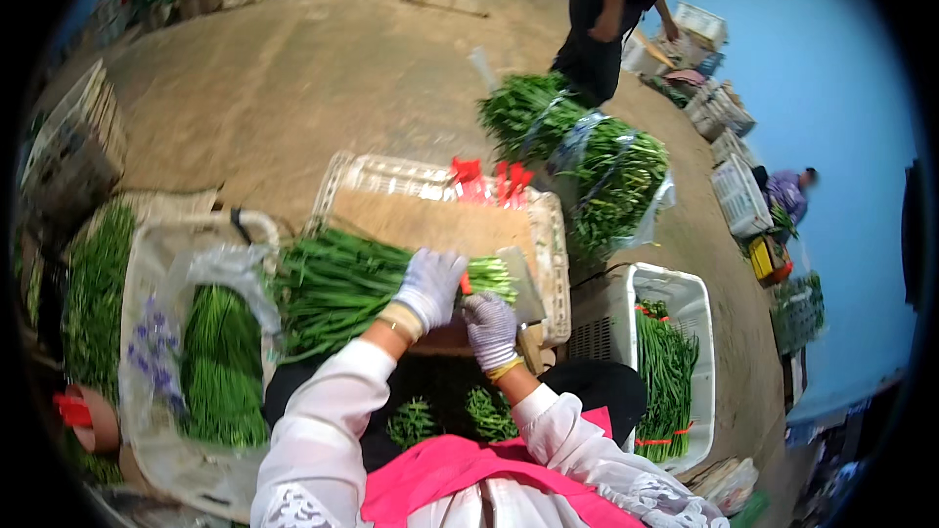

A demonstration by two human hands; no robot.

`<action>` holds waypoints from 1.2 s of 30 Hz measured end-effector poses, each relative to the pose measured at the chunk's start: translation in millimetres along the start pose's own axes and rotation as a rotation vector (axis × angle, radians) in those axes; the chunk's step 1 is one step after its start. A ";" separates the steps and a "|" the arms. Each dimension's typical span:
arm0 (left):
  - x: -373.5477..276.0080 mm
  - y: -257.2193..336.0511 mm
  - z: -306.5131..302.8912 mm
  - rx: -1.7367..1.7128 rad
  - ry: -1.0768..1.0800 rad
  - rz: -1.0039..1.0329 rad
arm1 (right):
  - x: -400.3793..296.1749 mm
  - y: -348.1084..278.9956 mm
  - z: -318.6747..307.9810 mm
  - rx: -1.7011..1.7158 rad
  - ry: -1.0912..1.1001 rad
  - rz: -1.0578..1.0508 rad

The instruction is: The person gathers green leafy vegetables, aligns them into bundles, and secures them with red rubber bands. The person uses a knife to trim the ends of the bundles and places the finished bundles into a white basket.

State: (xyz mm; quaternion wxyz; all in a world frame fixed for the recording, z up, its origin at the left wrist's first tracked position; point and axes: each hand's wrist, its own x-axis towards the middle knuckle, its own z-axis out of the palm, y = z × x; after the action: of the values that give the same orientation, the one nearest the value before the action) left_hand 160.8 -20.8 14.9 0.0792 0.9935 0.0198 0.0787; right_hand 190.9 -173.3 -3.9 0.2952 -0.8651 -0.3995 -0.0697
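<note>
A thick bunch of long green leafy stalks, seemingly garlic chives (341,290), lies sideways on a wooden board (433,224). Its pale cut ends point right. My left hand (433,286), in a whitish knit glove, grips the bunch near those ends. A red tie (465,282) shows beside its fingers. My gloved right hand (490,326) is closed at the near side of the tie; its fingertips seem to pinch the tie, partly hidden. Just right of the bunch lies a cleaver (524,286), its wooden handle toward me. Red strips (488,180) lie at the board's far edge.
The board rests on an upturned plastic crate (559,264). At left, a white tub (150,447) holds loose greens (220,367). At right, a white crate (708,381) holds tied bunches (664,374). A big bound bundle (579,154) stands beyond, near a standing person (609,22).
</note>
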 end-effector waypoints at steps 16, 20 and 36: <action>11.2 14.0 -21.5 0.051 -0.214 -0.089 | 68.6 -4.3 -28.4 -0.437 -0.329 -0.255; 13.6 23.1 -36.0 -0.022 -0.210 -0.087 | 64.4 -10.5 -26.2 -0.377 -0.183 -0.335; -22.9 16.1 10.5 0.121 0.365 0.406 | -12.2 36.0 16.8 -0.007 0.097 -0.294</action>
State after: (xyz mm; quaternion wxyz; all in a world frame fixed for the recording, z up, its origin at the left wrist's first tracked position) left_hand 140.4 -39.6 3.7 -0.0025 0.9495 -0.1608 0.2694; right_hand 207.1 -189.9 -38.4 0.2977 -0.7939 -0.5069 -0.1556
